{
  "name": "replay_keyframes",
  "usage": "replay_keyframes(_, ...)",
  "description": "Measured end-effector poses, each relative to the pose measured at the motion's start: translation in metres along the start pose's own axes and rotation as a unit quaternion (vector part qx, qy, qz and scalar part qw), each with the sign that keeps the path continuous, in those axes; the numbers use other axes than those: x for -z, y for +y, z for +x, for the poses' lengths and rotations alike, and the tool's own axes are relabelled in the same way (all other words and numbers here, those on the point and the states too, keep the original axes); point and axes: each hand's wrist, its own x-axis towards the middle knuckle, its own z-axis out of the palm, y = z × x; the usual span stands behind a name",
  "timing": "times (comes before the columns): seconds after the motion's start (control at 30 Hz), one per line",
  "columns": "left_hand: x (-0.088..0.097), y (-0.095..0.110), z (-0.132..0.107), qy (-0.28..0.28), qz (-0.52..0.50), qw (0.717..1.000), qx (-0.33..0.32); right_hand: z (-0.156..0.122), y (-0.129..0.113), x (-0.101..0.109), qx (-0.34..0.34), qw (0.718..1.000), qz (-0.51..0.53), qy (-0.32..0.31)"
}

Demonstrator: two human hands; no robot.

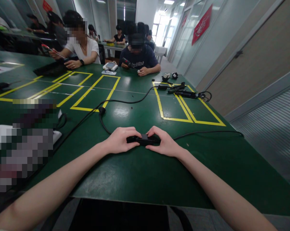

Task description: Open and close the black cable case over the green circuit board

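Observation:
Between my hands, on the near part of the green table (140,179), is a black power adapter (145,140), long and box-shaped. My left hand (122,139) is closed around its left end, with the thumb on the near side and the fingers on the far side. Its right end sits in the same kind of grip from my right hand (165,141). My fingers cover both ends. A black cable (104,125) runs from near my left hand to a black plug (101,111). Another black cable (207,132) trails from behind my right hand towards the table's right edge.
Yellow tape rectangles (111,93) mark the table. Black cables and handles (187,93) lie at the far right. A white device (110,66) stands at the far side, near two seated people. Blurred items fill the left edge. A long cable (132,102) crosses the middle.

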Motion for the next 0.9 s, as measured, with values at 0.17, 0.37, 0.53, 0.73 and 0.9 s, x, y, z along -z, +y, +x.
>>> replay_keyframes(0.17, -0.007, -0.003, 0.0, 0.023, 0.058, 0.998, -0.016, 0.001, -0.001, 0.0, 0.041, 0.997, -0.068, 0.0)
replay_keyframes(0.37, -0.01, -0.008, 0.002, 0.034, 0.102, 0.993, -0.041, 0.004, -0.005, 0.002, 0.07, 0.987, -0.145, 0.002)
replay_keyframes(0.53, -0.006, -0.008, 0.003, 0.048, 0.106, 0.992, -0.056, 0.004, -0.002, -0.003, 0.099, 0.986, -0.135, 0.028)
replay_keyframes(0.73, -0.012, -0.004, 0.002, 0.037, 0.083, 0.996, -0.02, 0.005, -0.001, -0.008, 0.099, 0.986, -0.119, 0.055)
replay_keyframes(0.9, -0.015, 0.001, 0.004, 0.035, 0.052, 0.998, -0.013, 0.006, -0.004, -0.011, 0.094, 0.987, -0.109, 0.065)
